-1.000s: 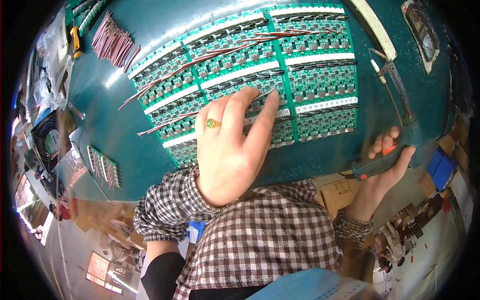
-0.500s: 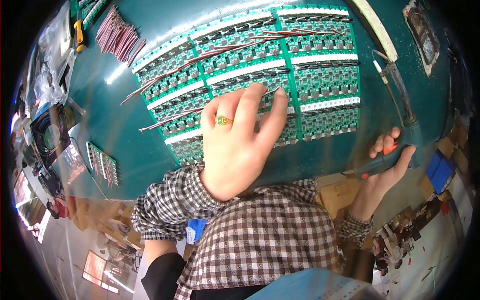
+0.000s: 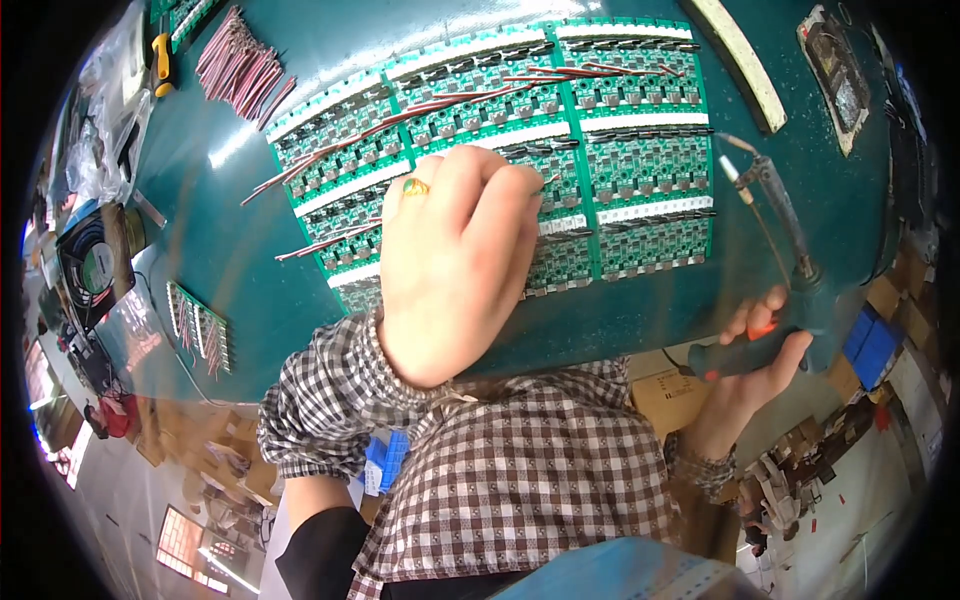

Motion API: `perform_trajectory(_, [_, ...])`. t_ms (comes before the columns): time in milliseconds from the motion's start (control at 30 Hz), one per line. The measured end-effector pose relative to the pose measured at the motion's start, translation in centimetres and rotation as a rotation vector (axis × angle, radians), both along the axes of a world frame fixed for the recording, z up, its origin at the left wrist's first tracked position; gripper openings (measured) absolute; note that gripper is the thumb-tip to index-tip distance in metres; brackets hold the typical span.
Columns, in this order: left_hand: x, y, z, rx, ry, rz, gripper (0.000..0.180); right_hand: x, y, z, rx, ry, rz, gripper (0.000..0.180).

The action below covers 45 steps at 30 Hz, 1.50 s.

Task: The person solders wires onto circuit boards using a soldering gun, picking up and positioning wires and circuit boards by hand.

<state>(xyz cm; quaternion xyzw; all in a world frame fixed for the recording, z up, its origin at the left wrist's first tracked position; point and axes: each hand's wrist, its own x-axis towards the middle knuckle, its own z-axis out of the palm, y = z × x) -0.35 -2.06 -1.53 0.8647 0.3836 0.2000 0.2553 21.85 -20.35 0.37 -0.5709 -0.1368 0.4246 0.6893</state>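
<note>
The right hand [image 3: 765, 368] is wrapped around the handle of a soldering gun [image 3: 806, 290] to the right of the circuit-board panel [image 3: 650, 165], its tip just beside the panel's edge, probably angled so to be near the boards; loose red wires [image 3: 440, 103] lie across the panel's upper rows, likely for easy reach; the panel spreads beneath and around the left hand [image 3: 450, 250], whose fingers curl down, tips hidden, so whether they pinch anything cannot be told.
</note>
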Motion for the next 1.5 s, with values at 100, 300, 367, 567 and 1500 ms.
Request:
perform_trajectory(100, [0.4, 0.5, -0.2, 0.035, -0.043, 0.019, 0.015, -0.9, -0.1, 0.3, 0.007, -0.021, 0.031, 0.053])
perform_trajectory(300, [1.2, 0.7, 0.9, -0.025, -0.026, 0.005, 0.013, 1.2, -0.3, 2.1, -0.135, -0.264, -0.066, 0.050])
perform_trajectory(367, [1.7, 0.9, 1.4, -0.051, -0.046, 0.011, 0.012, 3.0, -0.8, 4.5, -0.124, -0.484, -0.213, 0.049])
perform_trajectory(567, [1.5, 0.4, 2.0, -0.110, -0.025, 0.015, 0.012, 7.2, 3.3, 6.7, 0.125, -0.504, -0.447, 0.039])
perform_trajectory(1500, [7.7, -3.9, 5.1, -1.074, -0.511, -0.150, 0.018, -3.5, -3.0, 4.8, 0.252, 0.205, -0.508, 0.034])
